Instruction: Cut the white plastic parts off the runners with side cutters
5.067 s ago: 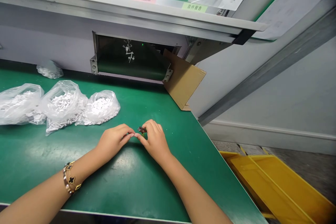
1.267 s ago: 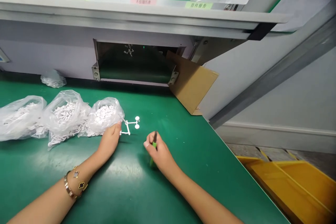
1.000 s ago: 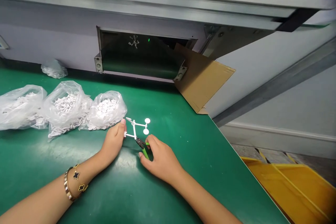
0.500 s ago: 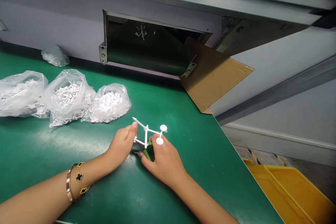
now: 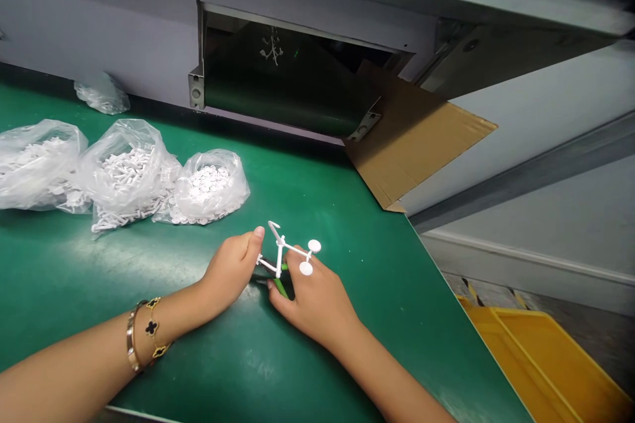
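Note:
A white branched plastic sprue (image 5: 280, 256) is between my hands, with two small round discs (image 5: 314, 247) at its right end. My left hand (image 5: 229, 272) is closed on the sprue's left side, thumb up; what lies under its fingers is hidden. Green-handled nippers (image 5: 280, 288) sit in my right hand (image 5: 317, 297), which is wrapped round the handles. Their dark jaws reach left beneath the sprue, close to my left fingers. Whether the jaws touch plastic I cannot make out.
Clear bags of small white plastic parts, one holding discs (image 5: 208, 186) and another holding pegs (image 5: 126, 172), stand on the green table (image 5: 198, 370). Behind them, another sprue (image 5: 270, 51) lies on a dark belt (image 5: 278, 102). Cardboard (image 5: 411, 139) and a yellow bin (image 5: 550, 357) are at right.
The sprue's upper-left arm, straight and touching my left thumb before, now stands apart from it with a hooked-looking end. Both hands keep their grips, and the view has shifted slightly.

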